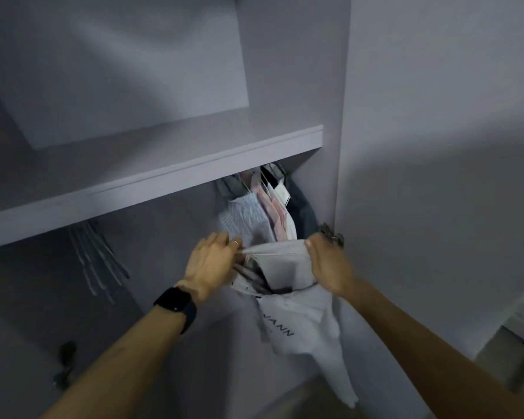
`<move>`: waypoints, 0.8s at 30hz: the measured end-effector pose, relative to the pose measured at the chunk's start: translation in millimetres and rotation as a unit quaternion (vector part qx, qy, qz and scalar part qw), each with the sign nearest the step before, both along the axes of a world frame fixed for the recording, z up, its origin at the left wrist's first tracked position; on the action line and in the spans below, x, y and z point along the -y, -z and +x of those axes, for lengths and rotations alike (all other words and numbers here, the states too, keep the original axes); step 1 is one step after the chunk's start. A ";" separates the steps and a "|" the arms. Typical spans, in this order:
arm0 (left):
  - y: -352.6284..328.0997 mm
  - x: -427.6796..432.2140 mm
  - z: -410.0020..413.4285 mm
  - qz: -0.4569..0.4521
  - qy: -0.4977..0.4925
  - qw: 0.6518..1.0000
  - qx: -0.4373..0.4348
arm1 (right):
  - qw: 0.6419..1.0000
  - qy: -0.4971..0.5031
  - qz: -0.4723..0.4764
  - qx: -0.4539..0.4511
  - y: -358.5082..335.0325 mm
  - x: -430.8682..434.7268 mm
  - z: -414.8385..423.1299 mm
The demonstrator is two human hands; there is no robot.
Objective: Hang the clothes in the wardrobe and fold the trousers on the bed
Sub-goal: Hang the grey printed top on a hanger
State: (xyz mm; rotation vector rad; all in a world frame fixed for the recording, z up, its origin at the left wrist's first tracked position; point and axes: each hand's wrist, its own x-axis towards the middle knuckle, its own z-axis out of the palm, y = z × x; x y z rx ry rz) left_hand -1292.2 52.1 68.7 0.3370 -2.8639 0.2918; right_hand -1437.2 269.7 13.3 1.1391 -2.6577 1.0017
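Both hands grip the white T-shirt (297,319) by its top edge. My left hand (212,263) curls its fingers over one corner and my right hand (327,267) over the other, with the cloth bunched between them. The shirt hangs down from my hands, dark printed letters showing, in front of the open wardrobe, just below the hung clothes (263,213) crowded at the right end under the shelf (152,189). Bare hangers (97,258) hang well to the left. I see a black watch (176,306) on my left wrist. A door hinge (333,236) sits just beside my right hand.
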 end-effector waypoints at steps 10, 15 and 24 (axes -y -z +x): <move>-2.6 1.1 24.1 0.153 -0.193 0.965 -0.089 | 0.933 -0.121 0.121 -0.317 36.3 2.9 -37.2; 3.9 -10.4 36.2 0.192 -0.195 0.955 -0.114 | 0.980 -0.058 0.050 -0.185 64.4 18.3 -16.1; -11.7 0.2 62.4 0.242 -0.236 0.925 -0.173 | 0.979 -0.044 0.156 0.126 94.2 107.8 56.3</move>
